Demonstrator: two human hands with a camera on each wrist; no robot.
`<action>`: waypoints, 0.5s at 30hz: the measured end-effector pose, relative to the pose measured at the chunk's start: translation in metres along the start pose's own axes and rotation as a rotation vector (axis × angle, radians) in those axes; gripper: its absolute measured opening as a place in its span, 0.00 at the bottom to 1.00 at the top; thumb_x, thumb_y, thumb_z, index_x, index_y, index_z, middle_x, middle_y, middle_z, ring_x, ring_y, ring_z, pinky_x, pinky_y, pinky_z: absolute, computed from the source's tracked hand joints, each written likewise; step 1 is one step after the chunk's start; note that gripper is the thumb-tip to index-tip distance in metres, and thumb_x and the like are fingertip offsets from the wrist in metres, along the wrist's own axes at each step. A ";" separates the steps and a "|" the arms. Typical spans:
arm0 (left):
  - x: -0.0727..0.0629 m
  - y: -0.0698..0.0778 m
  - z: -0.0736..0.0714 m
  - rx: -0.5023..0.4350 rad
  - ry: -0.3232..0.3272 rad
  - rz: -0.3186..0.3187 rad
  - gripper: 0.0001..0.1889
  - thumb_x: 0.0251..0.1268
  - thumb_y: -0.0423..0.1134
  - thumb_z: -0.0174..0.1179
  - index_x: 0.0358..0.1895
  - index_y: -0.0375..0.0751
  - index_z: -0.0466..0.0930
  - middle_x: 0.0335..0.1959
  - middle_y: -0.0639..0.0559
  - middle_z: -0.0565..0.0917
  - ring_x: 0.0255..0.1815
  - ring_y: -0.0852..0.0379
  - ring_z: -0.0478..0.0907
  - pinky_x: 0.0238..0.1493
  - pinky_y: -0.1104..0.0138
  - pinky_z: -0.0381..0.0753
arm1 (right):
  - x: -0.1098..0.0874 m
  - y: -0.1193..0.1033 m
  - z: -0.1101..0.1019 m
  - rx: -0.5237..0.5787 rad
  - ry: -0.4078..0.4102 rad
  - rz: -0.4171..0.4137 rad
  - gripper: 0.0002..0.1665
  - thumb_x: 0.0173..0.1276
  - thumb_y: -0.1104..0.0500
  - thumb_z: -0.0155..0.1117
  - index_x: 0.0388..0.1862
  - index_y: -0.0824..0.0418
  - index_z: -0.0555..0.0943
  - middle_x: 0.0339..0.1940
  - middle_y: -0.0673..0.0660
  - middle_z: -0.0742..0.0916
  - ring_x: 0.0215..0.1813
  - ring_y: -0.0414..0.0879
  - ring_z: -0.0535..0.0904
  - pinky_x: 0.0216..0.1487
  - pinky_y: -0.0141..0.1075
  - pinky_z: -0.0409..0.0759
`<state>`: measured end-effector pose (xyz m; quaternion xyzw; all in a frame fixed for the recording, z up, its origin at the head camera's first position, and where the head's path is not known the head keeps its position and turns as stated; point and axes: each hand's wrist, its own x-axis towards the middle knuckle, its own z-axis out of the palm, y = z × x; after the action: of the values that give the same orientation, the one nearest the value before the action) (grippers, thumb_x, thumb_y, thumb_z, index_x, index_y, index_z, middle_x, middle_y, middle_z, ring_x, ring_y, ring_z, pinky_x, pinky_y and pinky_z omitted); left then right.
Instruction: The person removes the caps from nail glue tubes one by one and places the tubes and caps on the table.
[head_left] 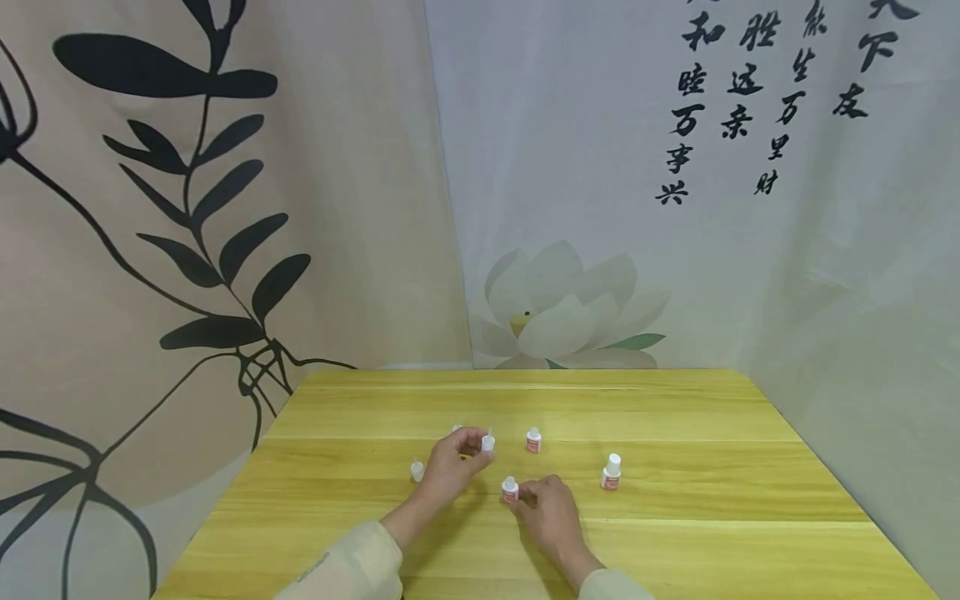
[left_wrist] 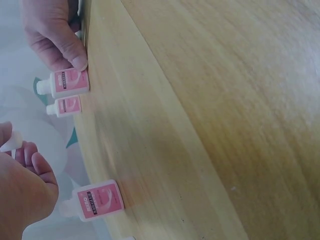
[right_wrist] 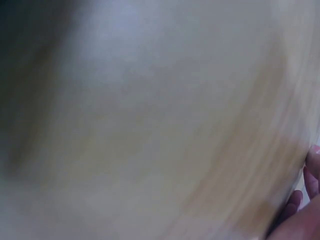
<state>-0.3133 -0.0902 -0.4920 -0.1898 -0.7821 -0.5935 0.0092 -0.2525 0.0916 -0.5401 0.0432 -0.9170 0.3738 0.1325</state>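
In the head view my left hand (head_left: 450, 465) pinches a white cap (head_left: 488, 442) above the table, its thin stem pointing up. The same cap (left_wrist: 12, 142) shows at the left edge of the left wrist view. Lower and to the right, my right hand (head_left: 551, 512) holds a small uncapped bottle (head_left: 510, 490) with a pink label, standing upright on the table. The left wrist view shows the right thumb against this bottle (left_wrist: 70, 82). In the right wrist view only some fingers (right_wrist: 312, 162) appear at the edge; the bottle is out of sight there.
Another uncapped bottle (head_left: 533, 440) stands farther back, and a capped one (head_left: 611, 473) to the right. Left of my left hand sits a white cap (head_left: 417, 471) with its stem up. A pink-labelled bottle (left_wrist: 100, 201) stands near the left hand. Behind the wooden table (head_left: 712, 542) hangs printed cloth.
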 end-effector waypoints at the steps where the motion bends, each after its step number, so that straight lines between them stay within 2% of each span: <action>1: 0.000 0.001 0.000 0.003 0.003 0.000 0.15 0.65 0.36 0.67 0.53 0.37 0.79 0.43 0.48 0.81 0.45 0.52 0.77 0.42 0.68 0.79 | 0.000 0.000 0.000 0.000 0.000 0.000 0.13 0.62 0.50 0.73 0.38 0.58 0.89 0.34 0.51 0.81 0.41 0.46 0.74 0.41 0.43 0.73; 4: -0.002 0.008 0.001 0.011 0.008 0.002 0.13 0.65 0.33 0.66 0.51 0.36 0.79 0.43 0.46 0.81 0.45 0.50 0.77 0.41 0.68 0.78 | 0.000 0.000 0.000 -0.003 0.000 0.000 0.13 0.62 0.50 0.73 0.38 0.57 0.89 0.34 0.51 0.81 0.41 0.46 0.74 0.41 0.43 0.73; 10: -0.010 0.032 0.000 0.019 0.003 -0.005 0.10 0.65 0.28 0.64 0.48 0.30 0.78 0.42 0.39 0.80 0.45 0.44 0.76 0.41 0.68 0.78 | 0.000 0.001 -0.001 0.003 -0.006 0.010 0.13 0.62 0.50 0.73 0.38 0.57 0.89 0.35 0.50 0.81 0.41 0.46 0.74 0.41 0.43 0.73; 12: -0.010 0.032 0.000 0.020 0.008 -0.006 0.11 0.65 0.28 0.64 0.48 0.30 0.78 0.42 0.39 0.80 0.45 0.44 0.76 0.41 0.68 0.78 | 0.001 0.001 -0.001 -0.003 -0.004 0.006 0.13 0.62 0.50 0.73 0.38 0.57 0.89 0.34 0.50 0.80 0.40 0.46 0.74 0.41 0.43 0.73; 15: -0.006 0.021 0.002 0.030 0.017 -0.007 0.14 0.65 0.31 0.65 0.52 0.32 0.79 0.43 0.43 0.81 0.45 0.48 0.76 0.41 0.69 0.78 | 0.001 0.001 0.000 -0.008 0.001 0.004 0.13 0.62 0.50 0.73 0.38 0.57 0.89 0.34 0.50 0.80 0.40 0.45 0.74 0.40 0.42 0.73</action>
<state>-0.3007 -0.0857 -0.4745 -0.1819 -0.7913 -0.5835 0.0165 -0.2533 0.0927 -0.5408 0.0404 -0.9184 0.3706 0.1323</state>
